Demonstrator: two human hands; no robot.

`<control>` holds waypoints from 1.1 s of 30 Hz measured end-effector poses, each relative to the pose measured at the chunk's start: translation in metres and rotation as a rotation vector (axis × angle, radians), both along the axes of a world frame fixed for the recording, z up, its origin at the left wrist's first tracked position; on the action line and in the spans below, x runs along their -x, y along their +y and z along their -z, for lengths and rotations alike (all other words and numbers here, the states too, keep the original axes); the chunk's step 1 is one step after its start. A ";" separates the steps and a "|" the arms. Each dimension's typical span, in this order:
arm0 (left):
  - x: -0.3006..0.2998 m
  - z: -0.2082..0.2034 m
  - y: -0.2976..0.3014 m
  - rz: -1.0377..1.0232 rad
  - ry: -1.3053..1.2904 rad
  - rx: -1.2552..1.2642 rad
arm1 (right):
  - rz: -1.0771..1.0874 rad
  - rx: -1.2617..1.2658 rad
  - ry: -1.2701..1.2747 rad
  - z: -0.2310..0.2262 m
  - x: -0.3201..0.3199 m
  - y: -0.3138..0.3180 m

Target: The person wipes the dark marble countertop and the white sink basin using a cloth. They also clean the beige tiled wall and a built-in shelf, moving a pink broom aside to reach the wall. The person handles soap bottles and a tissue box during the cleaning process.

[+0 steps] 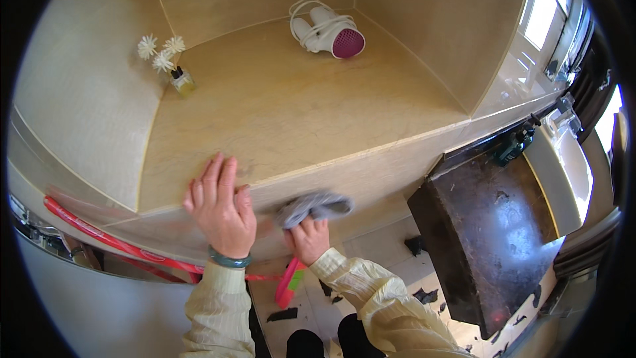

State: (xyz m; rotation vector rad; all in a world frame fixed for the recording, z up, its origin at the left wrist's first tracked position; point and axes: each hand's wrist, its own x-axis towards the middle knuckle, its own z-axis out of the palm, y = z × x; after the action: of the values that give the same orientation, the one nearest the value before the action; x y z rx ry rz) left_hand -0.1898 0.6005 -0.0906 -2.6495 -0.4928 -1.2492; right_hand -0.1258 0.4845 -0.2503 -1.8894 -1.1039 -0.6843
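My left hand (222, 209) rests palm down on the front edge of a beige stone-like ledge (285, 113), its fingers stretched out. A green bangle (229, 260) circles that wrist. My right hand (310, 240) is closed on a duster with a fluffy grey head (318, 209), blurred by motion, against the front face of the ledge. Below this fist a pink and green handle (289, 284) sticks out, in line with the grey head. The fingers around the grip are partly hidden.
A white hair dryer (326, 32) with its cord wrapped round lies at the back of the ledge. A small bottle with white flowers (180, 81) stands on the left. Right is a dark cabinet (490, 232) with a basin (563, 172). Dark scraps (283, 315) litter the floor.
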 end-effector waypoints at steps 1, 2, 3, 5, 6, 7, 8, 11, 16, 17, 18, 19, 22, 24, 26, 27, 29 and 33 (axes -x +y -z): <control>-0.003 0.003 0.000 -0.013 -0.037 -0.056 | -0.099 0.002 -0.016 0.007 -0.008 -0.002; -0.005 0.006 0.001 -0.009 -0.053 -0.073 | -0.197 0.006 -0.030 0.016 -0.017 -0.004; -0.011 0.010 0.000 0.006 -0.079 -0.090 | -0.234 -0.005 -0.003 0.032 -0.028 -0.009; -0.015 0.012 0.001 0.030 -0.140 -0.155 | -0.337 -0.037 0.051 0.063 -0.045 -0.010; -0.016 0.013 0.002 0.022 -0.156 -0.194 | -0.344 -0.057 -0.001 0.068 -0.054 -0.013; -0.015 0.016 0.004 0.012 -0.175 -0.229 | -0.352 -0.073 -0.054 0.065 -0.062 -0.016; -0.016 0.018 0.005 0.005 -0.194 -0.265 | -0.357 -0.091 -0.108 0.064 -0.068 -0.019; -0.016 0.017 -0.001 -0.032 -0.277 -0.321 | -0.054 -0.179 -0.364 0.077 -0.083 -0.024; -0.025 0.035 0.011 -0.013 -0.360 -0.357 | 0.280 -0.276 -0.348 0.031 -0.103 -0.036; -0.025 0.033 0.009 -0.033 -0.338 -0.336 | 0.345 -0.264 -0.299 0.009 -0.112 -0.042; -0.022 0.030 0.008 -0.035 -0.321 -0.349 | 0.363 -0.337 -0.267 -0.013 -0.117 -0.045; -0.019 0.029 0.007 -0.029 -0.315 -0.355 | 0.395 -0.408 -0.281 -0.034 -0.123 -0.050; -0.019 0.025 0.004 0.002 -0.340 -0.362 | 0.432 -0.395 -0.337 -0.052 -0.133 -0.074; -0.017 0.025 0.001 -0.009 -0.347 -0.378 | 0.448 -0.446 -0.254 -0.012 -0.134 -0.069; -0.014 0.032 0.018 -0.050 -0.353 -0.345 | 0.476 -0.419 -0.094 0.045 -0.125 -0.054; -0.014 0.032 0.016 -0.053 -0.340 -0.338 | 0.532 -0.430 -0.005 0.084 -0.126 -0.052; -0.017 0.028 0.007 -0.046 -0.318 -0.327 | 0.587 -0.549 0.171 0.145 -0.123 -0.055; -0.011 0.024 0.004 -0.035 -0.326 -0.328 | 0.635 -0.753 0.418 0.203 -0.133 -0.050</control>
State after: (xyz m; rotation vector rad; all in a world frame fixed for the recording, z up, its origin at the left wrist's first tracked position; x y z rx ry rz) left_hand -0.1791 0.6042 -0.1150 -2.1721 -0.3395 -1.6057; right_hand 0.0071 0.4342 -0.4535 -1.5700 0.0674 -0.8394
